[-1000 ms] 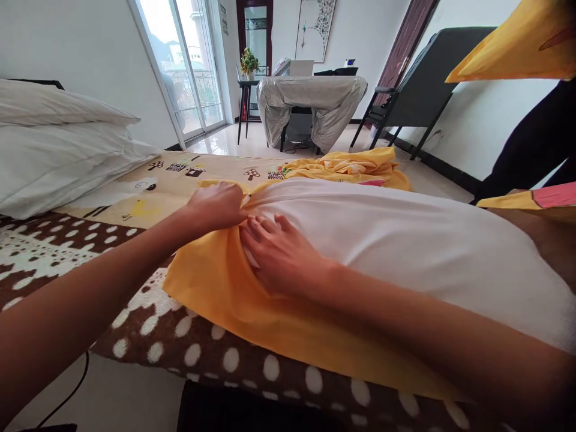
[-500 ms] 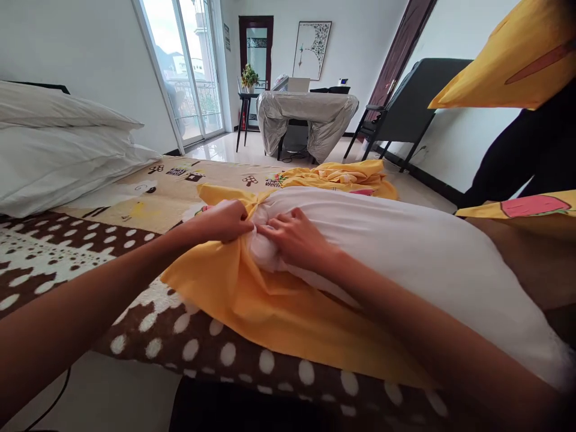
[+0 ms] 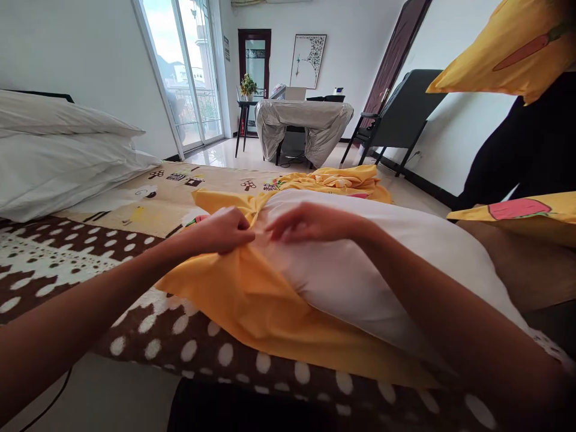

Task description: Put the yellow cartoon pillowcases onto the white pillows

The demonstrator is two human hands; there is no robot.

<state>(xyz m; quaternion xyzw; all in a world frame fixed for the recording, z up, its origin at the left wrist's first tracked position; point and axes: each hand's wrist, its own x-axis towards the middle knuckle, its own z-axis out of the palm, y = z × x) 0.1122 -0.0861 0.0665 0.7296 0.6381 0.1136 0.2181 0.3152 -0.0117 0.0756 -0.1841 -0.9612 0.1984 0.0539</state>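
Observation:
A white pillow (image 3: 360, 264) lies across the bed on a yellow pillowcase (image 3: 252, 300). My left hand (image 3: 220, 231) is closed on a bunched edge of the yellow pillowcase at the pillow's far end. My right hand (image 3: 310, 222) hovers on the top of the pillow's end beside it, fingers curled and pinched together at the white cloth; what they grip is unclear.
The bed carries a brown dotted blanket (image 3: 67, 258) and a cartoon-print sheet (image 3: 180, 186). Stacked white pillows (image 3: 58, 156) lie at the left. More yellow cloth (image 3: 337, 177) is heaped beyond. A person in black (image 3: 517, 150) at the right holds another yellow pillowcase (image 3: 508, 48).
My right hand rose from pressing flat on the pillow's end to a curled pinch on top of it. The pillow's end has lifted, and the left hand keeps its hold on the yellow cloth.

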